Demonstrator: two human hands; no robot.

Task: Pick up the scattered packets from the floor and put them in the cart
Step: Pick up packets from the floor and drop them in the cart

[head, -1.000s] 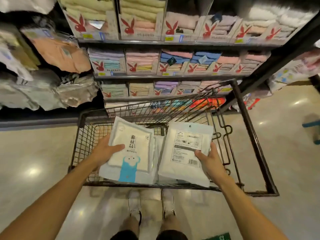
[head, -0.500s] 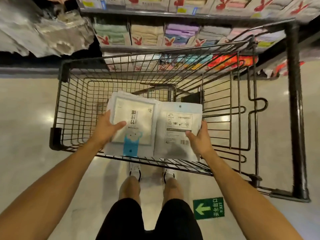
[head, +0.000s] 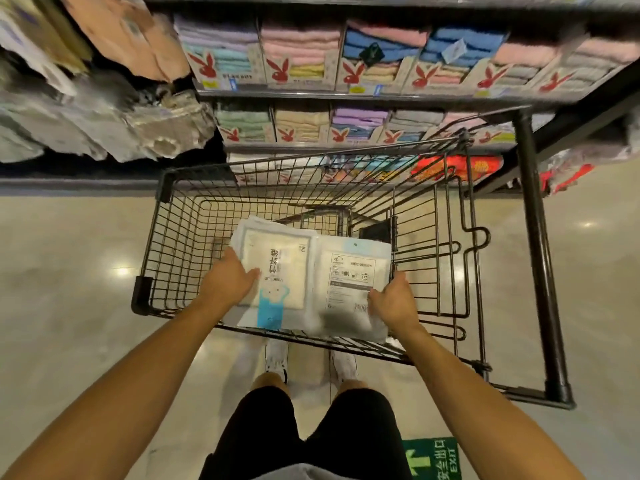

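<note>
A black wire cart stands in front of me on the shop floor. My left hand grips a stack of white packets by its left edge; the top one bears a cream panel and a blue figure. My right hand grips another white packet with a printed label by its right edge. Both lots sit side by side, low inside the cart basket near its front rim. Whether they touch the basket floor I cannot tell.
Shelves of folded towels in boxes rise behind the cart. Bagged textiles hang at the left. The cart's tall handle frame stands at the right. A green exit arrow sticker lies on the glossy floor by my legs.
Both hands have carried the packets from above the cart's rim down into the basket. The view has tilted downward and then up a little.
</note>
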